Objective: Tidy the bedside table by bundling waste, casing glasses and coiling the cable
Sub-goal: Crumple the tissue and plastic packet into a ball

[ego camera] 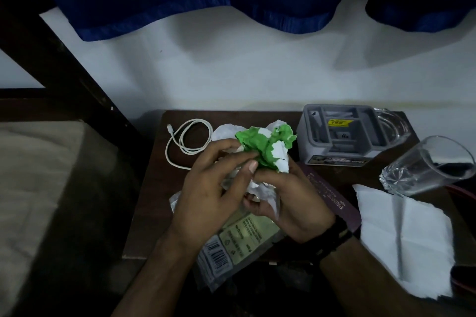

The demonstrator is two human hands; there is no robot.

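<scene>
We see both hands over the tabletop (149, 213): the left hand (206, 188) and right hand (288, 203) each close their grip on a crumpled green-and-white wrapper (265, 147). Under them lies a barcoded packet (231, 247), print unreadable. The white cable (185, 141) lies loosely looped behind. A grey organiser (337, 134) bears a yellow sticker.
</scene>
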